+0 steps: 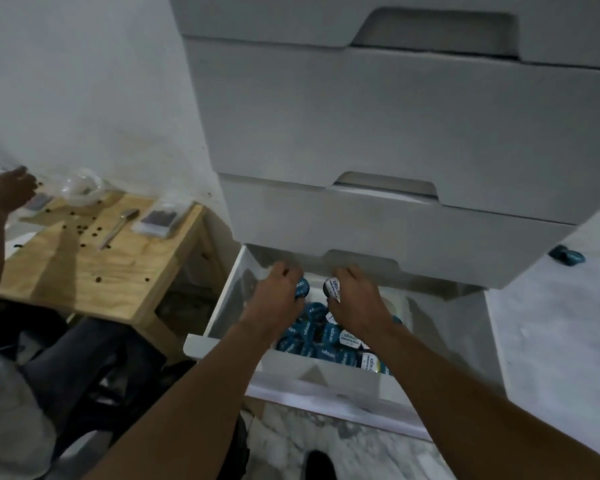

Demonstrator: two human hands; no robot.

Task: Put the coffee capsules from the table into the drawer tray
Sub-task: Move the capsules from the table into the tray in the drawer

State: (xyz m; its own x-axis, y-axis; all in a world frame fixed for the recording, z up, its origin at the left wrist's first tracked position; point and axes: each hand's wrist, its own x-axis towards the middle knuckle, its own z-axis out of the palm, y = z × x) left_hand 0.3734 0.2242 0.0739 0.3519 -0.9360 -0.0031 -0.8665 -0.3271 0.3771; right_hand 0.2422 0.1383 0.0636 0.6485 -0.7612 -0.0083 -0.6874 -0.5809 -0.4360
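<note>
Capsules (326,336) with blue lids lie heaped in the white tray (405,306) inside the open bottom drawer (222,306).

Head view, the only one: both arms reach down into the drawer. The left hand (274,303) has its fingers (283,271) curled round the left capsule (300,288). The right hand (359,303) grips the right capsule (331,288) in the same way. The two lids are turned on edge and face each other, just apart. They sit above the back of the heap, under the lip of the closed drawer above.

The tray lies straight below both held capsules, with the bulk of the heap a little toward the person. Neither hand is nearer than the other. The capsules are round, so their heading hardly matters. My guess is that the next move is simply to open the fingers and let each one drop, with a small risk that one rolls off the heap toward the tray's edge.

To the left stands a wooden worktop (94,268) with a spoon (118,226), a clear bag (160,220) and scattered dark specks. Another person's hand (13,188) is at its far edge. No capsules show on it. On a pale surface at the right lies a teal thing (567,255), perhaps more capsules, but it is too blurred to tell.
</note>
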